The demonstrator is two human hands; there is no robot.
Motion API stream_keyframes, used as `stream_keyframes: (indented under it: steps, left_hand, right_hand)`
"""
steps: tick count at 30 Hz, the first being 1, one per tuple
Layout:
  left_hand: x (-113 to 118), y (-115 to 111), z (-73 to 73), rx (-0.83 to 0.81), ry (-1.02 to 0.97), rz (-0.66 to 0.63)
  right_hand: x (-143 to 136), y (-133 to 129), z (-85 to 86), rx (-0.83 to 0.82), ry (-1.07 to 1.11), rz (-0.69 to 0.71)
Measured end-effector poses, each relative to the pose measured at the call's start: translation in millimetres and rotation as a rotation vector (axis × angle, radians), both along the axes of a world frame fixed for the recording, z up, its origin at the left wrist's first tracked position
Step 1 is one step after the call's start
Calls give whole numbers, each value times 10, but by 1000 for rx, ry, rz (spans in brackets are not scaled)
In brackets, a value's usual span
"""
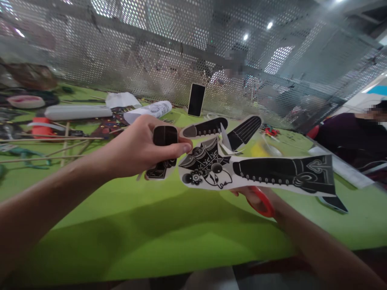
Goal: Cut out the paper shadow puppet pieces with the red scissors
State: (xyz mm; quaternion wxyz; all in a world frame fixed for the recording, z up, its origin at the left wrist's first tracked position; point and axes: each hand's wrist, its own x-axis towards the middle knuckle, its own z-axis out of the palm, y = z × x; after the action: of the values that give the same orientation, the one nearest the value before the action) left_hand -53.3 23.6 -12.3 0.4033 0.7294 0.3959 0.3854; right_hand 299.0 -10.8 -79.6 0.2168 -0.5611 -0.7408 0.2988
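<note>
A green table (157, 225) fills the workshop, backed by a perforated metal screen (145, 52). Beyond the screen, ceiling lights (269, 25) glow; a phone (196, 100) stands against its base.

A phone (196, 99) stands behind the paper cutout (256, 171), above the table (151, 225).
</note>
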Motion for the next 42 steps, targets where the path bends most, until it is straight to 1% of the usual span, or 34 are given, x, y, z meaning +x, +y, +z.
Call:
stream_keyframes:
  steps: [4,8,11,14,18,20,22,24,27,33,37,40,42]
  left_hand:
    - [30,-4,16,-4,-41,-31]
    - [34,1,-1,-27,-61,-56]
    - [22,14,-37,-36,-76,-79]
    - [20,21,-68,-34,-70,-98]
    - [75,6,-106,-24,-74,-66]
    - [130,-12,-138,-38,-97,-63]
    - [192,-34,-176,-66,-132,-93]
    - [246,-55,-212,-81,-163,-108]
    - [290,-84,-247,-62,-164,-96]
    - [237,-101,-266,-59,-160,-47]
    - [200,-86,-273,-89,-195,-32]
    - [195,-83,-275,-61,-188,-22]
    - [198,-84,-275,-45,-171,-14]
  right_hand:
    - [34,10,-36,-80,-31,-24]
    - [8,3,-46,-89,-8,-55]
    - [-51,-22,-11,-76,37,-51]
    - [-143,-63,73,-52,101,-14]
    - [-332,-98,185,4,237,72]
    - [-425,-84,195,21,323,125]
    - [-494,-54,176,38,412,166]
    - [-536,-24,152,53,484,190]
    - [-579,-8,157,64,542,207]
    - [-598,-22,224,100,530,180]
    - [-520,-7,162,114,487,164]
    - [-483,0,117,125,468,160]
    - [-494,-6,123,148,463,157]
